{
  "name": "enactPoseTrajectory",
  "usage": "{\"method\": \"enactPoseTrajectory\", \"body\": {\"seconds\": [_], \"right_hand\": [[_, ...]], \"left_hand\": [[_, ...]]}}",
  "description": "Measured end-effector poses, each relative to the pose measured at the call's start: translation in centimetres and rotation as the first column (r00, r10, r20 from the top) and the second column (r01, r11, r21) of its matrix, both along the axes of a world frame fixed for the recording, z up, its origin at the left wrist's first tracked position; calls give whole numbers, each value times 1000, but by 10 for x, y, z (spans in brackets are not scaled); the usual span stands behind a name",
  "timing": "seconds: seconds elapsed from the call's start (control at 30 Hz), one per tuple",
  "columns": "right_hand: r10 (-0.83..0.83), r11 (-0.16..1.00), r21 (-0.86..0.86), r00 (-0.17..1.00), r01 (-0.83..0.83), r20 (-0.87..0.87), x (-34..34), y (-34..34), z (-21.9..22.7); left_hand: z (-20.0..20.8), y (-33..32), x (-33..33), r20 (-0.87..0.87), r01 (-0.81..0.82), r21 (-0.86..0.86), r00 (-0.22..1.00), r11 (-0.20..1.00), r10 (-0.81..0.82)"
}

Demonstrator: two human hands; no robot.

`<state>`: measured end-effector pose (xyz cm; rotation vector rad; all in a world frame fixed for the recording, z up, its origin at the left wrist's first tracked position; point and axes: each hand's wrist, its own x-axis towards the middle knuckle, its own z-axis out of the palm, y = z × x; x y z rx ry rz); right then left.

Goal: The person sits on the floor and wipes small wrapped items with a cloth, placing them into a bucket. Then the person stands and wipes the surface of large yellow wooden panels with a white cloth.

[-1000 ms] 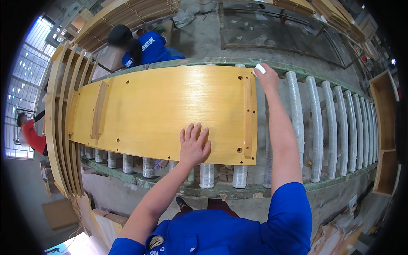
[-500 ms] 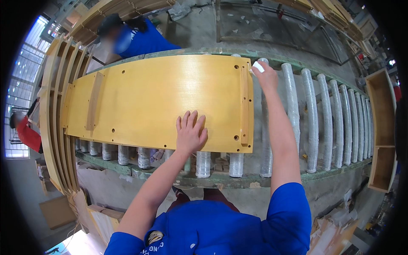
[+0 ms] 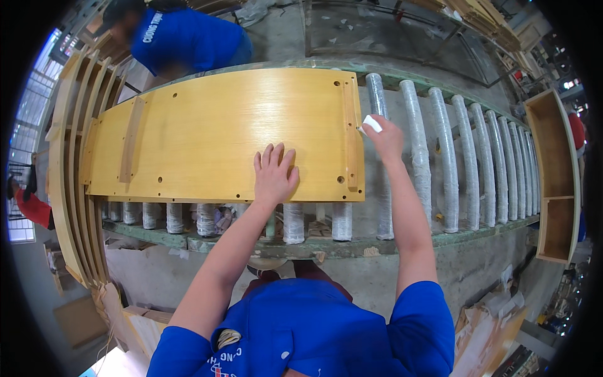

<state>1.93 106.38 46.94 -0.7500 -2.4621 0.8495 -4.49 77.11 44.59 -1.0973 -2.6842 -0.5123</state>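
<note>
A long yellow-varnished wood panel [image 3: 220, 135] lies flat on the conveyor rollers, with small drilled holes and a narrow wooden strip [image 3: 350, 135] fixed across near each end. My left hand [image 3: 275, 178] rests on the panel's near half, palm down and fingers spread. At the panel's right end, my right hand [image 3: 386, 139] is closed around a small white piece [image 3: 372, 124]. That piece is right beside the end edge; whether it touches the wood, I cannot tell. Its exact kind does not show, and part of it is hidden in the fingers.
Plastic-wrapped rollers [image 3: 446, 160] run on to the right between green rails [image 3: 295, 250]. Curved wooden slats [image 3: 69, 163] stand at the panel's left end. An open wooden box [image 3: 553, 182] is at the far right. Another person in blue [image 3: 188, 41] bends beyond the far rail.
My right hand has come nearer to me along the panel's right end, still gripping the white piece. My left hand stays flat on the panel. The person opposite has shifted left.
</note>
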Motion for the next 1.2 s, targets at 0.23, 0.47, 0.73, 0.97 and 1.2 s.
{"method": "enactPoseTrajectory", "body": {"seconds": [0.23,0.47,0.73,0.97,1.2], "right_hand": [[-48,996,75,999,47,17,2,-1,-5],[-65,995,69,997,67,-37,11,-7,-5],[-41,998,49,999,41,4,63,-35,2],[-51,999,-16,998,52,39,117,-71,8],[-53,998,24,999,52,11,143,-78,10]], "left_hand": [[1,2,1,4,8,3,1000,1000,-8],[-1,2,1,6,16,2,1000,1000,-16],[-2,2,1,1,25,10,1000,1000,-25],[-5,-1,1,-27,14,0,1000,1000,-14],[-4,6,4,-6,26,-4,1000,1000,-26]]}}
